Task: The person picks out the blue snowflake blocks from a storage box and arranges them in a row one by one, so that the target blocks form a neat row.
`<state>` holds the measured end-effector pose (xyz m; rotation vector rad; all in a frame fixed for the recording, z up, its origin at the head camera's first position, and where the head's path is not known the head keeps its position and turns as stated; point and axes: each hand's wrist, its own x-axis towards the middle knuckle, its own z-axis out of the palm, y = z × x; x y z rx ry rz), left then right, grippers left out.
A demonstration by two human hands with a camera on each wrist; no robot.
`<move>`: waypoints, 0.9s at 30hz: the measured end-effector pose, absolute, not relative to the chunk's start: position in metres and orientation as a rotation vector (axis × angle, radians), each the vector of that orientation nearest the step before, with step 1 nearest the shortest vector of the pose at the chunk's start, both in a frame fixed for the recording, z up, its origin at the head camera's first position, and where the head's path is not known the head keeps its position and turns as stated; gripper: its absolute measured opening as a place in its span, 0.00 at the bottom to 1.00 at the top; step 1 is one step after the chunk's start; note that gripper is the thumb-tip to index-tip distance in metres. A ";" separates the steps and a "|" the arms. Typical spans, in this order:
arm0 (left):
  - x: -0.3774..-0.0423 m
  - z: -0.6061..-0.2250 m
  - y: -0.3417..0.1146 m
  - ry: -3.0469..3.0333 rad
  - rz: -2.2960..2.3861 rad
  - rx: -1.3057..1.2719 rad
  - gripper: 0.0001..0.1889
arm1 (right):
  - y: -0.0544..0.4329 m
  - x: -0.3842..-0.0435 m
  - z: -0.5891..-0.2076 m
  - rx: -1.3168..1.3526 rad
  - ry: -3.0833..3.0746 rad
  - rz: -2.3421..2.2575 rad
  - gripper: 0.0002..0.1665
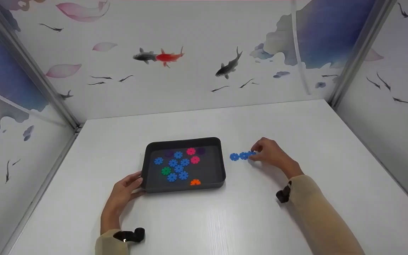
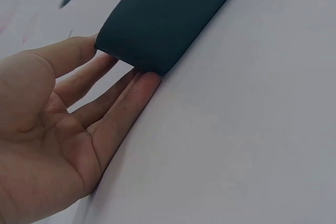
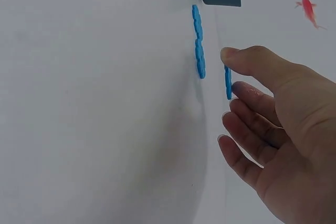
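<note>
My right hand [image 1: 269, 152] pinches a blue notched plastic disc [image 3: 228, 82] between thumb and index finger, the other fingers loosely bent. Just left of it, two blue discs [image 1: 238, 156] lie flat in a row on the table, right of the dark grey tray [image 1: 186, 188]. My left hand [image 1: 122, 189] rests at the tray's left side; in the left wrist view its thumb touches the upper edge and straight fingers reach the lower corner. Inside the tray lie several blue discs [image 1: 178, 168], pink discs [image 1: 195, 159], a green disc [image 1: 166, 170], an orange disc [image 1: 195, 182] and dark purple discs [image 1: 200, 151].
The white table [image 1: 197, 219] stretches around the tray. Panels with painted fish and petals [image 1: 197, 81] enclose its back and sides, joined by metal corner posts [image 1: 363, 53]. Black wrist cameras [image 1: 283, 194] sit at both beige sleeves [image 1: 321, 212].
</note>
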<state>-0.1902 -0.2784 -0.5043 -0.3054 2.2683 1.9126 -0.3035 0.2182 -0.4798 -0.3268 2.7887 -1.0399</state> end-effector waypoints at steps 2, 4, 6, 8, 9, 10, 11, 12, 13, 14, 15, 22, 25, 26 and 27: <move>-0.190 -0.504 -0.278 2.269 1.914 -0.309 0.27 | 0.221 -0.305 -0.482 -0.326 2.780 -1.037 0.20; -0.190 -0.504 -0.278 2.271 1.907 -0.307 0.27 | 0.225 -0.306 -0.484 -0.303 2.769 -1.043 0.21; -0.190 -0.503 -0.278 2.266 1.911 -0.305 0.27 | 0.227 -0.308 -0.487 -0.272 2.758 -1.046 0.22; -0.191 -0.504 -0.278 2.262 1.913 -0.304 0.27 | 0.230 -0.309 -0.489 -0.251 2.753 -1.044 0.22; -0.191 -0.504 -0.278 2.263 1.913 -0.305 0.27 | 0.230 -0.309 -0.490 -0.237 2.749 -1.042 0.23; -0.191 -0.504 -0.278 2.262 1.914 -0.306 0.27 | 0.231 -0.309 -0.490 -0.224 2.745 -1.044 0.23; -0.191 -0.504 -0.278 2.263 1.911 -0.306 0.27 | 0.231 -0.309 -0.490 -0.216 2.742 -1.043 0.23; -0.191 -0.504 -0.278 2.263 1.908 -0.308 0.27 | 0.231 -0.309 -0.490 -0.213 2.741 -1.042 0.23; -0.191 -0.504 -0.278 2.266 1.907 -0.312 0.27 | 0.231 -0.308 -0.490 -0.212 2.737 -1.042 0.23; -0.191 -0.504 -0.277 2.270 1.906 -0.314 0.27 | 0.230 -0.309 -0.490 -0.214 2.735 -1.043 0.23; -0.191 -0.504 -0.277 2.275 1.902 -0.315 0.27 | 0.230 -0.309 -0.490 -0.212 2.735 -1.047 0.23; -0.191 -0.503 -0.277 2.268 1.912 -0.299 0.27 | 0.227 -0.309 -0.490 -0.207 2.741 -1.028 0.22; -0.191 -0.504 -0.278 2.266 1.916 -0.301 0.27 | 0.226 -0.310 -0.491 -0.219 2.746 -1.024 0.22; -0.191 -0.505 -0.278 2.267 1.917 -0.302 0.27 | 0.226 -0.310 -0.492 -0.237 2.751 -1.022 0.22; -0.191 -0.505 -0.278 2.269 1.916 -0.305 0.27 | 0.225 -0.310 -0.492 -0.246 2.757 -1.022 0.22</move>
